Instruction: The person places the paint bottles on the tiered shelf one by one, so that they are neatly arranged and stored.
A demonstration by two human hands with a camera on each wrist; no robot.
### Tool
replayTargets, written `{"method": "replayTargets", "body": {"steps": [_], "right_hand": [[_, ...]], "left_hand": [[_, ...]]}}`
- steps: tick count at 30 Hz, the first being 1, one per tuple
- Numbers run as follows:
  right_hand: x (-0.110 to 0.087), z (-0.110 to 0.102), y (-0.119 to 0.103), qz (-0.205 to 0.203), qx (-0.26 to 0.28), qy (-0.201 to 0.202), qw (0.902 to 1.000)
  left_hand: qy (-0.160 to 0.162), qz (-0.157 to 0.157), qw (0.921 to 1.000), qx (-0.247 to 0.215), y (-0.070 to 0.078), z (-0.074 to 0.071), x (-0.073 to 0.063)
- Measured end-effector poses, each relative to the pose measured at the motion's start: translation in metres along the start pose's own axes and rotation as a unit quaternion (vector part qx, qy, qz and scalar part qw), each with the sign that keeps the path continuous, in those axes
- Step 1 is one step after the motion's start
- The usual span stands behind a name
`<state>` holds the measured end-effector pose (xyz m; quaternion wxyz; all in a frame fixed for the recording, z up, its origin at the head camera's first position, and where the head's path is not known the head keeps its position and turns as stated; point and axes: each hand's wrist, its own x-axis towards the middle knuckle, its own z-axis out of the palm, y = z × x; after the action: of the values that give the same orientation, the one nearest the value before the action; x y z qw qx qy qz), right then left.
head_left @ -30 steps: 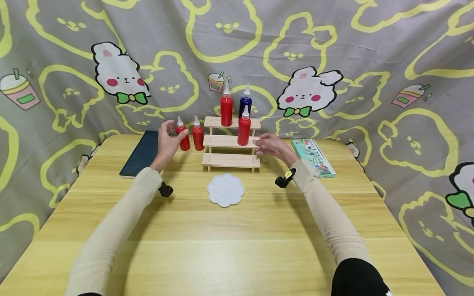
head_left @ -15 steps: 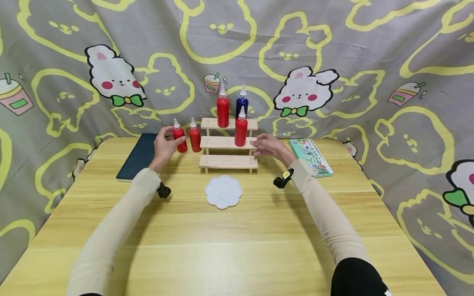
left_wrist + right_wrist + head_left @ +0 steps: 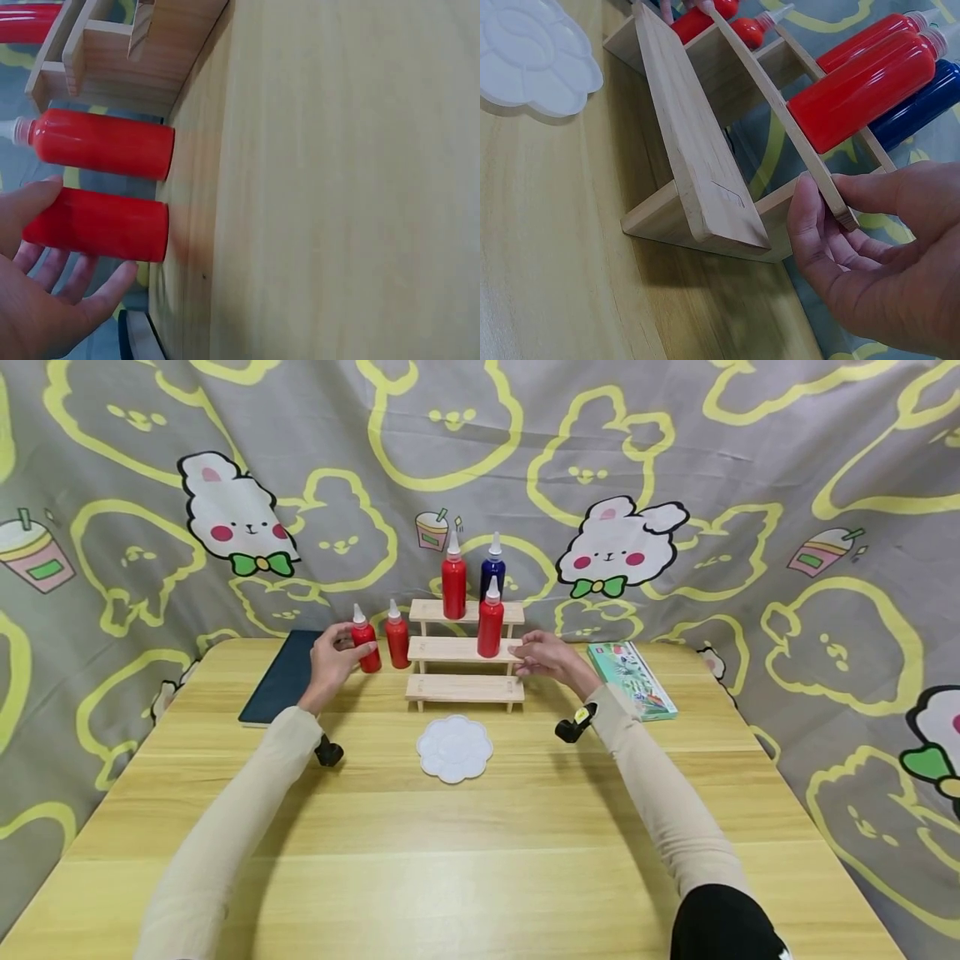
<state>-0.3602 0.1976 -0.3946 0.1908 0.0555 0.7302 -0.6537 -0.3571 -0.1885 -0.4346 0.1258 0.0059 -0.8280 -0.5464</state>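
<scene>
My left hand (image 3: 330, 664) grips a red squeeze bottle (image 3: 112, 225) with a pointed cap, thumb on one side and fingers round the other. Beside that bottle, apart from it, stands an orange-red bottle (image 3: 397, 642), left of a three-tier wooden shelf (image 3: 465, 688). My right hand (image 3: 885, 277) pinches the right end of the shelf's middle board. That board carries a red bottle (image 3: 490, 628). Up on the top board are another red bottle (image 3: 453, 589) and a dark blue bottle (image 3: 492, 574). Whether the gripped bottle's base touches the table cannot be told.
In front of the shelf lies a white flower-shaped palette (image 3: 454, 749). A dark flat pad (image 3: 277, 685) lies at the left, close to my left hand. To the right is a green illustrated box (image 3: 633, 681). A patterned grey curtain (image 3: 480, 452) hangs behind the table.
My left hand has closed round the leftmost red bottle, which sits slightly nearer to me. The right hand stays at the shelf board. The head view has shifted a little.
</scene>
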Motion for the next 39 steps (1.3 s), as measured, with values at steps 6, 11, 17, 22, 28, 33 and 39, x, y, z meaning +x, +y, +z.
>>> {"method": "replayTargets", "body": {"steps": [6, 11, 17, 22, 28, 33, 39], "right_hand": [[0.002, 0.001, 0.001, -0.003, 0.006, -0.004, 1.0000], [0.003, 0.000, 0.000, -0.004, 0.007, -0.003, 1.0000], [0.002, -0.001, 0.002, -0.004, 0.003, -0.002, 1.0000], [0.002, 0.001, 0.009, 0.002, 0.006, -0.015, 0.9999], [0.000, 0.004, 0.012, 0.002, 0.012, -0.024, 0.9997], [-0.003, 0.004, 0.006, -0.016, 0.014, -0.010, 0.9997], [-0.002, 0.000, 0.005, -0.013, 0.014, -0.011, 0.9998]], "left_hand": [[-0.005, 0.031, 0.9990, 0.031, -0.002, -0.008, -0.002], [0.002, 0.053, 0.9983, 0.026, -0.001, -0.017, -0.003], [0.025, 0.077, 0.9962, 0.032, 0.009, -0.027, -0.009], [0.014, 0.082, 0.9962, 0.027, 0.021, -0.031, -0.022], [0.001, 0.110, 0.9938, 0.014, 0.041, -0.028, -0.033], [-0.020, 0.144, 0.9893, -0.015, 0.066, -0.019, -0.036], [-0.056, 0.142, 0.9873, -0.046, 0.085, -0.005, -0.042]]}}
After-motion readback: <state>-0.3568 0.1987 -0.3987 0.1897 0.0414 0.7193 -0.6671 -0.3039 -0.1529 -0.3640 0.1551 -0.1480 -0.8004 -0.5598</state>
